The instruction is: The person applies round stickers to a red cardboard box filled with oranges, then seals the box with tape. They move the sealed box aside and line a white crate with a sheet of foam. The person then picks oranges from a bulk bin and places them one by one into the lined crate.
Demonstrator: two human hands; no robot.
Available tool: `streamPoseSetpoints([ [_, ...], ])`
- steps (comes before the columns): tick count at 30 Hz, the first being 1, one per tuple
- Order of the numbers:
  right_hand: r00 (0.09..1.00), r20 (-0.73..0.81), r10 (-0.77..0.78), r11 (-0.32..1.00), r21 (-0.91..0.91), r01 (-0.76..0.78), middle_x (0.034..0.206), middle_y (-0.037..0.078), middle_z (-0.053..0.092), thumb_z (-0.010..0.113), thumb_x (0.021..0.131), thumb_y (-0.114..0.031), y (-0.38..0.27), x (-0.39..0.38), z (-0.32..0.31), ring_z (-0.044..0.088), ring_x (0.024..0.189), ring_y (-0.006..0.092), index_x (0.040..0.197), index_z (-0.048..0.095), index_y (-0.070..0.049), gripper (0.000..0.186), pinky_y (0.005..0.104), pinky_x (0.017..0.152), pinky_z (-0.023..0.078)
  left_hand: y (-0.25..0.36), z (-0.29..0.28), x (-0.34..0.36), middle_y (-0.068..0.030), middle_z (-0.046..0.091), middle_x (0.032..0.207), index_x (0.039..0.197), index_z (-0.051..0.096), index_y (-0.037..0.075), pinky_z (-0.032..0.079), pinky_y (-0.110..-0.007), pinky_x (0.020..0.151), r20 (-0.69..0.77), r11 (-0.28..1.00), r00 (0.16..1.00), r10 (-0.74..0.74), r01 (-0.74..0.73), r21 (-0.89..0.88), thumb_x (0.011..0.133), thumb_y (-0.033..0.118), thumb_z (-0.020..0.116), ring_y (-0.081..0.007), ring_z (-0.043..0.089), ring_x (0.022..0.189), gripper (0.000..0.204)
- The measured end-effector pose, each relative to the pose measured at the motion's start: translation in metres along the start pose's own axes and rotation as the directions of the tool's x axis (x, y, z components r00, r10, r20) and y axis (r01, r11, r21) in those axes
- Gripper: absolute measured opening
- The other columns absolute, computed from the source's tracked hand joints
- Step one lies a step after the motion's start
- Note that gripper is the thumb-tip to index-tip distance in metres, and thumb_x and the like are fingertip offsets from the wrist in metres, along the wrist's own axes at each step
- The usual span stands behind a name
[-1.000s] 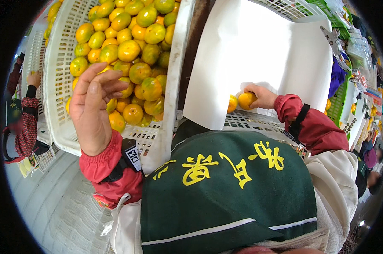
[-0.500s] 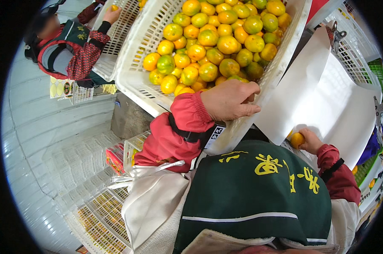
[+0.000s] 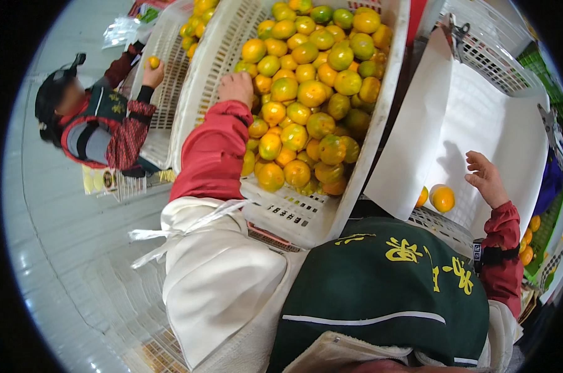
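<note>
My left hand (image 3: 237, 89) reaches into a white crate (image 3: 294, 208) of yellow-green tangerines (image 3: 311, 94), by its left wall. Its fingers are bent down and close together among the fruit, with their tips hidden; what they hold cannot be made out. My right hand (image 3: 485, 177) is open above a curved white sheet (image 3: 462, 143), fingers apart and nothing in them. Just left of it, a single tangerine (image 3: 442, 198) lies at the sheet's lower end. Another tangerine (image 3: 422, 196) shows partly behind the sheet's left edge.
A co-worker (image 3: 98, 118) at the upper left holds a tangerine (image 3: 154, 62) over another white crate (image 3: 163, 93). A metal clip (image 3: 459, 34) grips the sheet's top, beside a white basket (image 3: 490, 62). A green crate (image 3: 546, 248) with fruit stands at the right.
My left hand has moved from the crate's near right rim to the fruit at its left side. My right hand has let go of a tangerine and lifted away from it.
</note>
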State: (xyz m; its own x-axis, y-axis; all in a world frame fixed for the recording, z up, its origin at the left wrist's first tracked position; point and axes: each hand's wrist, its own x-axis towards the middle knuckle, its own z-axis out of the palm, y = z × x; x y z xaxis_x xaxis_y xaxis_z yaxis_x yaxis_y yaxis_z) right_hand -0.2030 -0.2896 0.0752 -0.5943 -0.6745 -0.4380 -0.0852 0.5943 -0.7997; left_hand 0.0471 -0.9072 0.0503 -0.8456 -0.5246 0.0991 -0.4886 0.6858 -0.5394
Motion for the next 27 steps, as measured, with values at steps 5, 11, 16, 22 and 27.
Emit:
streamPoseSetpoints([
  [5, 0.991, 0.062, 0.117, 0.992, 0.034, -0.120, 0.113, 0.007, 0.058, 0.068, 0.083, 0.001, 0.011, -0.028, 0.004, 0.057, 0.101, 0.0184, 0.130, 0.053, -0.003, 0.049, 0.0301, 0.087, 0.050, -0.010, -0.020, 0.003, -0.0145, 0.062, 0.110, 0.111, 0.054, 0.005, 0.054, -0.042, 0.081, 0.091, 0.995, 0.991, 0.103, -0.103, -0.003, 0.076, 0.025, 0.074, -0.0339, 0.061, 0.102, 0.045],
  [11, 1.000, -0.005, 0.008, 0.963, 0.271, -0.006, 0.112, 0.004, 0.058, 0.066, 0.085, 0.001, -0.025, -0.031, -0.011, 0.056, 0.099, 0.0132, 0.126, 0.055, 0.000, 0.043, 0.0293, 0.090, 0.048, -0.013, -0.120, -0.020, -0.0175, 0.056, 0.131, 0.135, 0.046, -0.004, 0.049, -0.041, 0.100, 0.215, -0.551, 0.908, 0.360, 0.393, -0.736, 0.089, 0.031, 0.063, -0.0328, 0.060, 0.117, 0.061],
  [16, 0.966, 0.050, -0.255, 0.908, 0.357, 0.221, 0.110, 0.006, 0.062, 0.063, 0.086, -0.001, -0.112, -0.014, 0.002, 0.056, 0.101, 0.0124, 0.124, 0.055, 0.003, 0.038, 0.0281, 0.093, 0.047, 0.050, -0.206, -0.059, -0.0187, 0.046, 0.143, 0.139, 0.041, 0.001, 0.043, -0.052, 0.105, -0.166, -0.889, 0.894, 0.417, 0.362, -0.280, 0.092, 0.035, 0.057, -0.0388, 0.050, 0.127, 0.060],
  [22, 0.889, 0.146, -0.433, 0.801, 0.515, 0.306, 0.117, 0.008, 0.062, 0.059, 0.090, -0.003, -0.187, 0.001, 0.046, 0.059, 0.105, 0.0143, 0.133, 0.051, -0.001, 0.045, 0.0297, 0.092, 0.048, 0.118, -0.262, -0.078, -0.0212, 0.037, 0.149, 0.141, 0.037, 0.000, 0.048, -0.048, 0.101, -0.213, -0.824, 0.867, 0.450, 0.311, -0.473, 0.089, 0.035, 0.067, -0.0381, 0.047, 0.131, 0.070],
  [27, 0.841, 0.084, -0.535, 0.682, 0.630, 0.371, 0.121, 0.006, 0.060, 0.062, 0.089, -0.001, -0.195, -0.003, 0.060, 0.059, 0.109, 0.0154, 0.137, 0.048, -0.005, 0.050, 0.0304, 0.095, 0.048, 0.179, -0.297, -0.092, -0.0142, 0.038, 0.148, 0.140, 0.039, 0.001, 0.037, -0.035, 0.108, -0.332, -0.723, 0.912, 0.240, -0.060, -0.688, 0.092, 0.024, 0.065, -0.0218, 0.044, 0.131, 0.059],
])
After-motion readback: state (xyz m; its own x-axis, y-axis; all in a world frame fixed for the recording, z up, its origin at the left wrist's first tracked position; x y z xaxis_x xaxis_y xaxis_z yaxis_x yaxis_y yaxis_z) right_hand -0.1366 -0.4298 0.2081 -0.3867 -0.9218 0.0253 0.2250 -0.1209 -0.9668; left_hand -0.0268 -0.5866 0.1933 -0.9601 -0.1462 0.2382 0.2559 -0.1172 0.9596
